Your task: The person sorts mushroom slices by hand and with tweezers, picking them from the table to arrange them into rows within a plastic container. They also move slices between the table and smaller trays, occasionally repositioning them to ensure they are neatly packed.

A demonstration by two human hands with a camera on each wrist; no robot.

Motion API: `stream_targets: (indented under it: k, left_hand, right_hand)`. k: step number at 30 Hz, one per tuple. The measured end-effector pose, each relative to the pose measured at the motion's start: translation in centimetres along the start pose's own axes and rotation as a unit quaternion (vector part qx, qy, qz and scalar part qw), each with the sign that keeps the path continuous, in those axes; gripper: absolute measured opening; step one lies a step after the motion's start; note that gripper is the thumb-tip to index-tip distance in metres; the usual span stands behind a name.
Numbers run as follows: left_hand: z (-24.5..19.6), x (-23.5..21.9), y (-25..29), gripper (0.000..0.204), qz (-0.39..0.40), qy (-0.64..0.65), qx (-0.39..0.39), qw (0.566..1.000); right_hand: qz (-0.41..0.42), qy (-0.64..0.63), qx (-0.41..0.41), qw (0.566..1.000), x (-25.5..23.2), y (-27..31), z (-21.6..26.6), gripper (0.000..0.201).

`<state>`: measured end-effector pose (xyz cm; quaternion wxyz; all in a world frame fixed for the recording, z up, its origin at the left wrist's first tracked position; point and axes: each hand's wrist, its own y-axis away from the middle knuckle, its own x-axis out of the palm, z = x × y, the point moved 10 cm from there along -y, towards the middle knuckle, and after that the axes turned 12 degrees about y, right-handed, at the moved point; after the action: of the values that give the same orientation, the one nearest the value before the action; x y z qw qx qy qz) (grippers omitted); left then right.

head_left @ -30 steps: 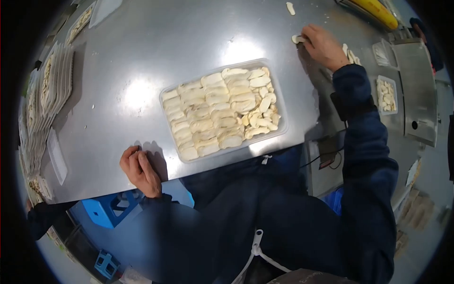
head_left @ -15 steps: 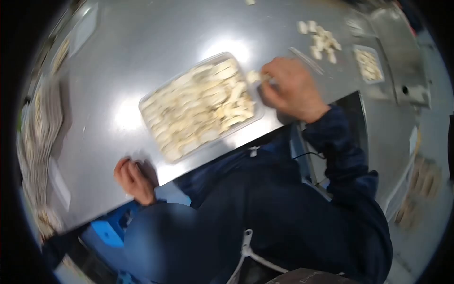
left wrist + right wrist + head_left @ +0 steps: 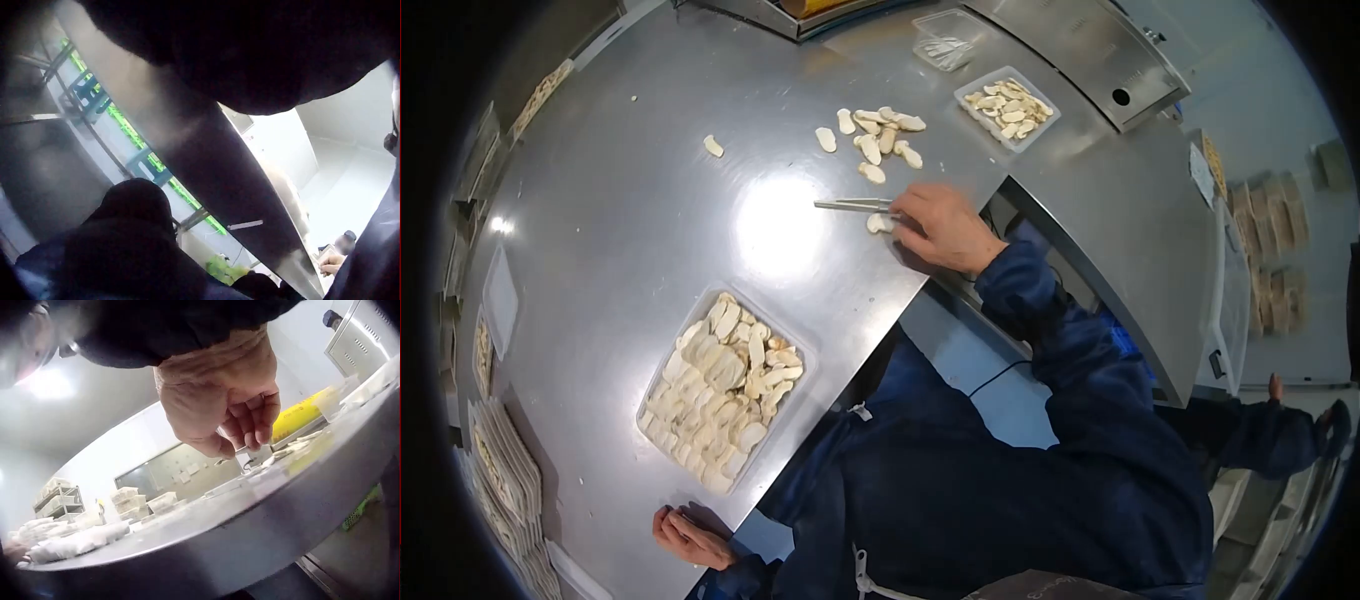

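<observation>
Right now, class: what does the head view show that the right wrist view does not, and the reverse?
Only the head view shows the left hand resting at the table edge, the full tray of slices, and the tweezers by the right hand. Only the right wrist view shows that hand's curled fingers from below, and a yellow object behind. Both show the right hand above the table.

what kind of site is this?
Probably a food packing room: a steel table, a clear tray packed with pale slices, loose slices beside the right hand, which holds tweezers, and stacked trays at the edge.
</observation>
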<state>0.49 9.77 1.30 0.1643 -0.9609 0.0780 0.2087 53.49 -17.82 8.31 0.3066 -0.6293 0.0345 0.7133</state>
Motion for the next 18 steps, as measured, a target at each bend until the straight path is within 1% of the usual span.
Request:
stream_targets:
  k: [1, 2, 3, 5, 6, 7, 9, 11, 13, 14, 16, 18]
  left_hand:
    - [-0.1, 0.0, 0.0, 0.028, 0.012, -0.023, 0.014, 1.000]
    - [0.2, -0.1, 0.0, 0.028, 0.012, -0.014, 0.010, 1.000]
    - [0.4, -0.1, 0.0, 0.028, 0.014, -0.007, 0.006, 1.000]
    - [0.9, -0.2, 0.0, 0.029, 0.011, 0.002, 0.008, 1.000]
    - [0.8, -0.2, -0.1, 0.028, 0.013, -0.007, 0.012, 1.000]
    - [0.6, -0.2, -0.2, 0.027, 0.013, -0.017, 0.015, 1.000]
    - [0.2, -0.2, -0.2, 0.026, 0.008, -0.031, 0.020, 0.999]
    - [-0.2, -0.1, -0.1, 0.026, 0.002, -0.040, 0.020, 0.999]
    - [-0.5, -0.1, 0.0, 0.027, 0.010, -0.080, 0.051, 0.995]
    - [-0.7, -0.1, -0.1, 0.027, 0.016, -0.099, 0.068, 0.993]
    - [-0.3, -0.3, -0.2, 0.027, 0.026, -0.102, 0.066, 0.992]
    - [-0.3, -0.3, -0.2, 0.027, 0.028, -0.103, 0.064, 0.992]
  right_hand:
    - [-0.006, -0.009, 0.003, 1.000, -0.5, 0.0, -0.6, 0.021]
    - [-0.052, -0.018, 0.064, 0.996, -1.9, 0.0, -3.1, 0.020]
    - [-0.098, -0.028, 0.124, 0.987, -3.4, 0.3, -6.3, 0.019]
    - [-0.179, 0.020, 0.241, 0.954, -6.8, 1.1, -14.4, 0.017]
    - [-0.184, 0.167, 0.239, 0.939, -8.0, 1.4, -18.5, 0.018]
    - [-0.137, 0.239, 0.268, 0.923, -8.6, 1.7, -22.0, 0.020]
    - [-0.035, 0.264, 0.329, 0.906, -7.6, 3.0, -28.2, 0.023]
    - [-0.008, 0.230, 0.309, 0.923, -6.7, 2.8, -29.4, 0.024]
    - [0.024, 0.206, 0.274, 0.939, -5.6, 2.7, -29.9, 0.025]
    - [0.031, 0.198, 0.256, 0.946, -5.3, 2.5, -29.4, 0.025]
    - [0.042, 0.180, 0.220, 0.958, -4.5, 2.2, -28.5, 0.025]
    - [0.040, 0.189, 0.204, 0.960, -4.3, 2.1, -28.0, 0.025]
